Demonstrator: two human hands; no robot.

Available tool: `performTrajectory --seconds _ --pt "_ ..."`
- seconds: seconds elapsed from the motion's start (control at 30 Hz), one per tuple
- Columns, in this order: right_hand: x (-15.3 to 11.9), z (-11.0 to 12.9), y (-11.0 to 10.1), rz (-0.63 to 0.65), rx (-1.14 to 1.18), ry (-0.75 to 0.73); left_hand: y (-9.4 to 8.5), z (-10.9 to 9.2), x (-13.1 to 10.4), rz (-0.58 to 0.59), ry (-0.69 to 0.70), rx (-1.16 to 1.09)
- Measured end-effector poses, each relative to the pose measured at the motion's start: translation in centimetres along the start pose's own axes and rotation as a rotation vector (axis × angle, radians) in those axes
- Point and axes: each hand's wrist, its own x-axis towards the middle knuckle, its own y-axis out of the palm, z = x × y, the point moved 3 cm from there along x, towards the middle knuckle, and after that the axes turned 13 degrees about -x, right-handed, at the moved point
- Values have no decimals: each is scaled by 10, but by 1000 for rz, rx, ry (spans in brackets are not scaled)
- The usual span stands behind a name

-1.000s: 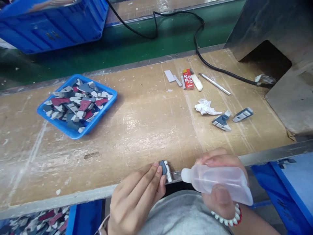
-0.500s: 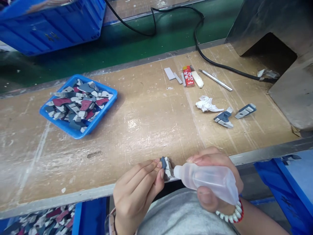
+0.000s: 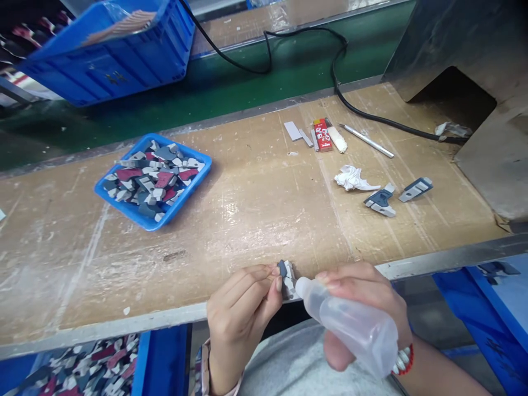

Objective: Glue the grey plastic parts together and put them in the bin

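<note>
Near the table's front edge, my left hand (image 3: 245, 305) pinches a small grey and white piece (image 3: 287, 276) between thumb and fingers. My right hand (image 3: 367, 297) is wrapped round a translucent squeeze bottle (image 3: 355, 324), its nozzle end pointing left at the piece. Whether the tip touches the piece is too small to tell. A blue tray (image 3: 181, 208) of grey, white and dark red pieces sits at the left. Two larger grey and white parts, one angled (image 3: 381, 200) and one straight (image 3: 416, 189), lie at the right.
Crumpled white tissue (image 3: 352, 179), a red box (image 3: 322, 135) and a metal pen-like tool (image 3: 367, 141) lie at the back right. A black cable (image 3: 371, 114) runs to a metal housing (image 3: 495, 165). A large blue crate (image 3: 111, 71) stands at the back left; a bin of pieces (image 3: 142, 363) is below.
The view has shifted, so most table items appear slightly further right. The bottle has tilted, with its base lower and its nozzle still beside the piece. Both hands keep their holds.
</note>
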Motion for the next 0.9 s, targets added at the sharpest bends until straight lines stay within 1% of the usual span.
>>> performTrajectory --seconds 0.03,0.07,0.1,0.13,0.2,0.23,0.27,0.3,0.37,0.4,0.43,0.5,0.53,0.57,0.63,0.77,0.83,0.9 --pt "-2 2 -1 8 -33 -55 0 0 0 -3 -3 -4" --pt "-5 4 -3 11 -72 -148 1 0 0 -4 -6 -9" --pt "-8 6 -3 30 -107 -249 1 0 0 -5 -8 -13" --pt "-11 7 -4 72 -130 -307 1 0 0 -6 -11 -17" --pt "-16 5 -5 119 -134 -337 1 0 0 -2 -15 -19" --pt "-18 3 -7 90 -116 -309 1 1 0 2 -15 -18" --pt "-19 -1 -9 24 -92 -243 0 1 0 5 -12 -16" --pt "-20 -5 -12 -69 -61 -141 0 1 0 10 -8 -10" --pt "-20 -17 -16 -237 34 128 -1 1 -3 23 11 9" --pt "-20 -22 -17 -283 100 288 -1 1 -4 32 24 25" --pt "-19 -28 -17 -294 181 456 -1 1 -7 40 40 43" --pt "-17 -36 -15 -222 380 745 1 0 -12 48 66 83" --pt "-15 -38 -14 -173 464 850 2 0 -14 47 75 101" --pt "-14 -39 -14 -135 525 919 3 0 -16 38 81 114" --pt "-12 -40 -17 -96 552 965 5 0 -18 11 85 132" --pt "-12 -42 -23 -119 445 924 6 -2 -16 -29 64 153" --pt "-12 -44 -21 -76 498 920 5 -3 -14 -39 36 155" --pt "-13 -47 -17 4 559 946 4 -3 -14 -54 -2 151"
